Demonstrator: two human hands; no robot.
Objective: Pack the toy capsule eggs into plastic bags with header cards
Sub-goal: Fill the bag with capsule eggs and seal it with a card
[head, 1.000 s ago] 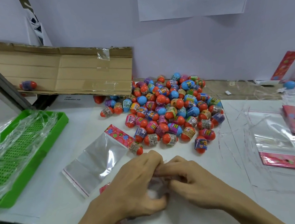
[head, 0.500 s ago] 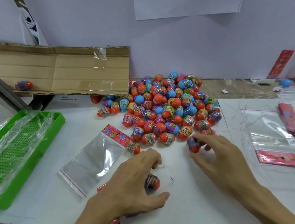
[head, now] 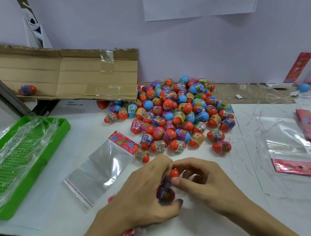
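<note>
The left hand (head: pixel 140 193) grips a clear bag (head: pixel 165 191) holding one egg (partly hidden). The right hand (head: pixel 206 182) pinches an orange-topped egg (head: pixel 173 173) at the bag's mouth, near the egg pile (head: pixel 177 115).

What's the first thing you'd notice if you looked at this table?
The big heap of colourful capsule eggs in the middle of the white table, spilling from under a cardboard flap. In front of it, the left hand and right hand hold eggs together. A bright green tray wrapped in plastic sits far left.
</note>
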